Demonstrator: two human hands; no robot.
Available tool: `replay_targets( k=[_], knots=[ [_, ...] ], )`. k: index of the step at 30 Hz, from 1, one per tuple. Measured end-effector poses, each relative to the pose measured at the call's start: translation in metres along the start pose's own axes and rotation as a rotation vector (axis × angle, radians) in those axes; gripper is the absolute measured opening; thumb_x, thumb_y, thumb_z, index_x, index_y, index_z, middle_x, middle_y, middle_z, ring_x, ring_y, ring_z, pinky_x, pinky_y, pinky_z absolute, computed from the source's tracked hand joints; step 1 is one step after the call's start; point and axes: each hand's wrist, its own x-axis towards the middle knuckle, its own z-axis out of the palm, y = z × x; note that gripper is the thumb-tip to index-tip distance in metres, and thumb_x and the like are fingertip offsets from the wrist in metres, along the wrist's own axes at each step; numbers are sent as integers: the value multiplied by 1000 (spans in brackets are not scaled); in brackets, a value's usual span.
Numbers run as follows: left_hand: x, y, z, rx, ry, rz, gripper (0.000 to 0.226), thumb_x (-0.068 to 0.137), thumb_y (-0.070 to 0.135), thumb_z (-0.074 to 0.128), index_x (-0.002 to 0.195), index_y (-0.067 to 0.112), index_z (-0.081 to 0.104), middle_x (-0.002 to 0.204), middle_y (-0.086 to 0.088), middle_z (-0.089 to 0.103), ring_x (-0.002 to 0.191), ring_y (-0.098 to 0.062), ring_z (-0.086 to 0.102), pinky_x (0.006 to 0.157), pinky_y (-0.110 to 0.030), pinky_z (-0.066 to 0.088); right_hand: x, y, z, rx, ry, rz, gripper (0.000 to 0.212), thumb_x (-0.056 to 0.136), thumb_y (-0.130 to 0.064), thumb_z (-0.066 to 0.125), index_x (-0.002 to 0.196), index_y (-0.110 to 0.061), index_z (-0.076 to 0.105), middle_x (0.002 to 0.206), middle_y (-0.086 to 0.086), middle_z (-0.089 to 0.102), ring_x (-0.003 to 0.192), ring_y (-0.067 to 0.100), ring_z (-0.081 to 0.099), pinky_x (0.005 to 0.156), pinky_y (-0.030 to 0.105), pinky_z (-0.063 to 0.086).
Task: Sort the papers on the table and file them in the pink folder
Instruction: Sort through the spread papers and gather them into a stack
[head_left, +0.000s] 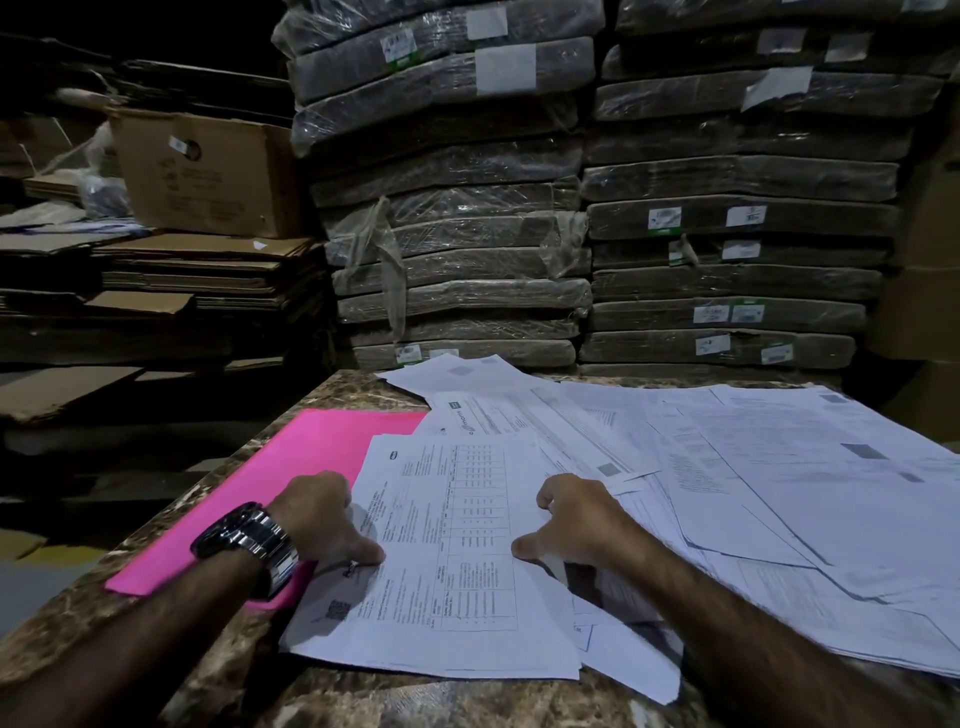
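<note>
Both hands on the top sheet, folder lying to the left.

The pink folder (291, 467) lies flat at the left of the table (353, 391), its right edge tucked under the papers (779, 467). The left hand (327, 525) sets its thumb on the left edge of the sheet (452, 545), fingers curled there, seemingly pinching it. The right hand (576, 519) does likewise at the right edge. The rest of the papers overlap loosely across the table to the right. Paper is light, limp and slides over what lies beneath, so opposite edges look the best hold, since one corner would let it sag or crease.
</note>
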Motion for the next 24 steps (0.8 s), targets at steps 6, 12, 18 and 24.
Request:
replay_targets(
  k=[6,12,18,24],
  knots=[
    [17,27,-5,193,156,-4,73,67,57,75,119,10,56,115,-7,57,101,-22,54,86,-32,50,26,9,-28,43,69,87,45,76,-37,78,106,-9,59,101,4,64,88,20,64,69,28,52],
    [40,77,-6,290,159,68,70,71,59,70,119,10,55,120,-10,53,113,-29,50,95,-37,46,80,46,-56,58,337,260,37,76,-31,76,65,-13,46,72,5,57,76,26,60,50,23,37],
    [65,128,14,-33,41,476,71,81,52,65,140,18,44,144,-3,46,131,-21,43,106,-31,35,94,65,-51,-14,285,361,39,72,-46,72,75,-13,51,103,9,66,103,30,58,68,30,43],
    [84,141,42,33,-42,486,77,77,59,65,139,19,45,141,-2,48,125,-23,46,96,-29,38,102,65,-65,152,195,352,36,83,-40,69,82,-8,53,75,3,57,70,18,58,56,24,46]
  ],
)
